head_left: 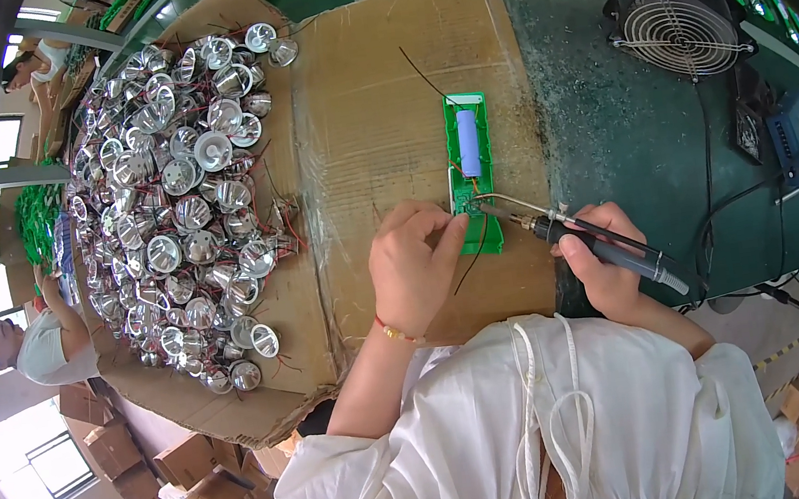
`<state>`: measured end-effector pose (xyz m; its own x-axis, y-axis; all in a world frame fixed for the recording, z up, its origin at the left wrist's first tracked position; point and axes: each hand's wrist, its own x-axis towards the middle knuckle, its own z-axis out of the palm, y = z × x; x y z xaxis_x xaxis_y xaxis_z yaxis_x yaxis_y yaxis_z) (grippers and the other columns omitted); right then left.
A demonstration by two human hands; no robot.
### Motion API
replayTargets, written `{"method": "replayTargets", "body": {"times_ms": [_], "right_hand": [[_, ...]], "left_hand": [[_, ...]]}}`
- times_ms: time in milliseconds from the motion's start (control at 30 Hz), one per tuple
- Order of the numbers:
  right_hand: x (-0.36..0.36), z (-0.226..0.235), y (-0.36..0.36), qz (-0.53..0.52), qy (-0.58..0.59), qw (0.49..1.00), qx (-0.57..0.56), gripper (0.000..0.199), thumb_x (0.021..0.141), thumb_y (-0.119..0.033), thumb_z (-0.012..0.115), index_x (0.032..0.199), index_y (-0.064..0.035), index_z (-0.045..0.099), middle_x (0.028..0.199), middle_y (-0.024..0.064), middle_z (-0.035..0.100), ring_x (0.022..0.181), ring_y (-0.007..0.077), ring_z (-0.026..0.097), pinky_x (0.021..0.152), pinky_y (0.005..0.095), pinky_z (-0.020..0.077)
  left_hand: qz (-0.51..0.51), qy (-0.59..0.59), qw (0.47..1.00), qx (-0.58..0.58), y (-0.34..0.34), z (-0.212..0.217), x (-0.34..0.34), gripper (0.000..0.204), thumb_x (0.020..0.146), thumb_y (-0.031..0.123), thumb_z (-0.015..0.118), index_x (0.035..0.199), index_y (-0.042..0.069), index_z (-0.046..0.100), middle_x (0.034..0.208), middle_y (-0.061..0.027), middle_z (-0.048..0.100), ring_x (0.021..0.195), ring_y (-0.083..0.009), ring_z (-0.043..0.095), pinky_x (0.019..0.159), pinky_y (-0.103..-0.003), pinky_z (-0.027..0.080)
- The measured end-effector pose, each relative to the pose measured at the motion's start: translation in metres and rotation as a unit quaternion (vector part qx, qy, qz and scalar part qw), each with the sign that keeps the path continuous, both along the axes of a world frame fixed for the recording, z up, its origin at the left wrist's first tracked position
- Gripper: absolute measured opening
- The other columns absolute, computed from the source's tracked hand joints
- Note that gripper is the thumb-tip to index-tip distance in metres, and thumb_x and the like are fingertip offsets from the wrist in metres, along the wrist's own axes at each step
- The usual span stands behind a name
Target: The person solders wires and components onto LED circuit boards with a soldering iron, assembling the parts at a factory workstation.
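White blouse (487,450) nearest, green casing (487,167) lies just right of left hand (413,260) (hold unclear), right hand (607,285) gripping a soldering iron (626,260).

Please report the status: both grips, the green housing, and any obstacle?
Left grip at green housing, left side. Right grip around soldering iron. Housing open, purple cell inside. No obvious obstruction.

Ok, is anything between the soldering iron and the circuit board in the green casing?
Nothing visible blocks the soldering iron in the grip of the right hand from the circuit board. The left hand is close on the left, beside the path; the curved metal tube runs alongside the iron.
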<state>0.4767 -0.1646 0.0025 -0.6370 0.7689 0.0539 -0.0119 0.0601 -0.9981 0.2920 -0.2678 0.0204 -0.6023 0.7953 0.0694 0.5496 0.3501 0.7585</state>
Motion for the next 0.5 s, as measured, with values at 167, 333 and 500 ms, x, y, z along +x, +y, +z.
{"method": "replayTargets", "body": {"times_ms": [167,333,500], "right_hand": [[-0.0014,-0.0023,0.0004,0.01,0.009,1.0,-0.005,0.014,0.08,-0.007,0.06,0.085,0.0009,0.049,0.071,0.0109,0.059,0.064,0.0132,0.058,0.06,0.0262,0.0467],[-0.0014,-0.0038,0.0,0.007,-0.004,1.0,-0.016,0.013,0.081,-0.007,0.06,0.084,0.0008,0.05,0.071,0.0109,0.059,0.064,0.013,0.058,0.059,0.0258,0.0471],[0.001,-0.0087,-0.0044,-0.017,-0.005,0.999,-0.048,0.014,0.081,-0.008,0.06,0.086,0.0007,0.049,0.074,0.0105,0.058,0.064,0.0138,0.059,0.061,0.0265,0.0492]], "left_hand": [[0.017,-0.019,1.0,0.005,0.0017,0.002,0.0023,0.011,0.073,0.01,0.067,0.07,0.0,0.064,0.073,-0.0098,0.06,0.062,-0.0221,0.058,0.057,-0.031,0.046],[0.022,-0.02,1.0,0.004,0.0027,0.0009,0.0032,0.011,0.073,0.01,0.067,0.069,0.0,0.063,0.072,-0.0098,0.06,0.061,-0.0216,0.058,0.057,-0.03,0.047],[0.022,-0.026,0.999,0.008,0.0034,0.0003,0.003,0.012,0.074,0.01,0.067,0.069,0.0,0.063,0.071,-0.0097,0.06,0.06,-0.0207,0.058,0.055,-0.029,0.047]]}}
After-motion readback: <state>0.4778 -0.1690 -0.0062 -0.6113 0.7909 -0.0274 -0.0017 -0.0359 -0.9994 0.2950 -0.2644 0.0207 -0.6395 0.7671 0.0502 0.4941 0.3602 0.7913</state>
